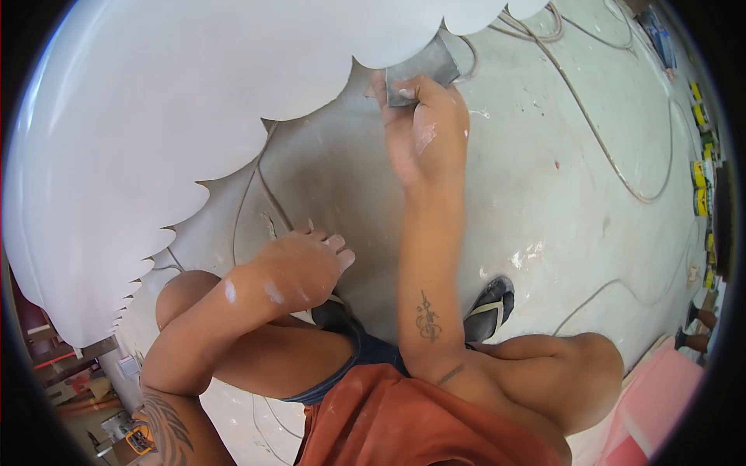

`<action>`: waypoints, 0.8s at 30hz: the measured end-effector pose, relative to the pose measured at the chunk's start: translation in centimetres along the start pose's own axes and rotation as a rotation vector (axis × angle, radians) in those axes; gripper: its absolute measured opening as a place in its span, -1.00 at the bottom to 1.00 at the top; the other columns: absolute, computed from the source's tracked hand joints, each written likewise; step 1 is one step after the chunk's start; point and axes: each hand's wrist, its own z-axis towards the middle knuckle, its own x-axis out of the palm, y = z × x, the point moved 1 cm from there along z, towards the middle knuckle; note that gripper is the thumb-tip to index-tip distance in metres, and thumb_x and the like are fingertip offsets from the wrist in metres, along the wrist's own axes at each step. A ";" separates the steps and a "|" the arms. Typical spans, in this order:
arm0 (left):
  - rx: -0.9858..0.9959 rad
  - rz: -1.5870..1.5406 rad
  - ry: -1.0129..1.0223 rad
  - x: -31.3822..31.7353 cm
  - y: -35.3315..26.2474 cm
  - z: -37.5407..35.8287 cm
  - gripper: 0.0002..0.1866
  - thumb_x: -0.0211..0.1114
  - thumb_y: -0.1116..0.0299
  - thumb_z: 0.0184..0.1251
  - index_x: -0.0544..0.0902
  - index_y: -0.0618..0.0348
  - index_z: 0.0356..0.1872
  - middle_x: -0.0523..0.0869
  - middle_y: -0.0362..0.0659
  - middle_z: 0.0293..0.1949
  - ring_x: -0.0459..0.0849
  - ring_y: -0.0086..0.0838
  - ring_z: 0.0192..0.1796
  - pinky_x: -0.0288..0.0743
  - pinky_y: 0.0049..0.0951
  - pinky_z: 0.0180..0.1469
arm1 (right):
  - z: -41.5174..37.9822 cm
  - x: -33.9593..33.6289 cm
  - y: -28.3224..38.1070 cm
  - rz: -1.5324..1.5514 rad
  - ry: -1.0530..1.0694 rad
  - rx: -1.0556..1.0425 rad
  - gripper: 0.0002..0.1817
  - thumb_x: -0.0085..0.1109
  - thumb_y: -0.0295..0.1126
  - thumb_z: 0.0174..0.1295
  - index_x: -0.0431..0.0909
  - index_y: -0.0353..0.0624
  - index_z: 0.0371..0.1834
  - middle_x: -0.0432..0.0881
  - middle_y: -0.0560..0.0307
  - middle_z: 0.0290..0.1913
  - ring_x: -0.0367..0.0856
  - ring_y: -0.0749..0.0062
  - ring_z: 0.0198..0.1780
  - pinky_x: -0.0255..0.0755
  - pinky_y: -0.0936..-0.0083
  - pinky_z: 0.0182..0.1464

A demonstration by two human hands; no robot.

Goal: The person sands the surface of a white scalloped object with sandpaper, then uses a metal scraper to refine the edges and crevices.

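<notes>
My right hand [427,116] is stretched forward and pinches a grey sheet of sandpaper [434,64] between thumb and fingers. The sheet lies right at the scalloped edge of a large white panel [202,85], overlapping it in this view. White dust marks the back of this hand. My left hand [299,268] hangs loosely over my bent leg, back upward, fingers slightly curled and a little apart, with nothing seen in them. White smears show on its wrist and fingertips.
Cables [583,109] run over the pale, dusty floor [521,194]. My sandalled foot [493,307] stands at the right. Yellow-and-black packages [701,186] line the far right, near another person's foot [690,340]. A pink block [657,400] is at lower right; shelves with tools [85,396] at lower left.
</notes>
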 end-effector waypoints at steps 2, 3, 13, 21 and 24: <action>0.005 -0.014 -0.029 0.5 0.4 -0.1 -0.61 0.28 0.49 0.20 0.65 0.23 0.10 0.68 -0.02 0.05 0.69 -0.09 0.18 0.52 -0.20 0.31 | 1.6 -0.8 -2.4 0.111 0.118 0.027 -0.69 0.10 -0.61 0.24 0.31 -0.31 0.03 0.51 0.10 -0.04 0.45 0.45 -0.01 0.39 0.42 0.16; 0.019 -0.025 -0.047 0.7 0.2 -0.1 -0.61 0.28 0.49 0.20 0.64 0.22 0.09 0.68 -0.02 0.04 0.69 -0.09 0.17 0.52 -0.20 0.30 | 1.8 -1.5 -2.5 0.105 0.114 0.027 -0.69 0.10 -0.61 0.24 0.31 -0.31 0.03 0.51 0.10 -0.04 0.45 0.45 -0.01 0.39 0.42 0.16; 0.011 -0.044 -0.074 0.2 0.3 -0.4 -0.63 0.27 0.51 0.20 0.62 0.20 0.07 0.67 -0.02 0.04 0.69 -0.09 0.16 0.52 -0.17 0.30 | 3.6 -4.2 -4.2 0.031 0.151 -0.004 -0.78 0.07 -0.70 0.16 0.45 -0.36 -0.12 0.55 0.04 -0.10 0.53 0.30 -0.01 0.43 0.18 0.38; 0.014 -0.033 -0.006 0.3 0.2 0.0 -0.56 0.36 0.52 0.15 0.62 0.25 0.11 0.68 -0.01 0.02 0.70 -0.06 0.14 0.50 -0.16 0.32 | 2.5 -1.6 -3.8 0.148 0.096 0.146 -0.81 0.09 -0.71 0.17 0.40 -0.29 -0.17 0.44 0.17 -0.25 0.45 0.44 -0.17 0.48 0.34 0.16; -0.006 -0.028 -0.038 0.8 0.2 0.0 -0.57 0.37 0.51 0.15 0.63 0.25 0.10 0.68 -0.01 0.03 0.70 -0.06 0.14 0.52 -0.17 0.30 | 1.0 -1.7 -2.3 0.178 0.037 0.082 -0.83 0.07 -0.70 0.19 0.38 -0.34 -0.18 0.44 0.12 -0.19 0.46 0.41 -0.14 0.48 0.35 0.16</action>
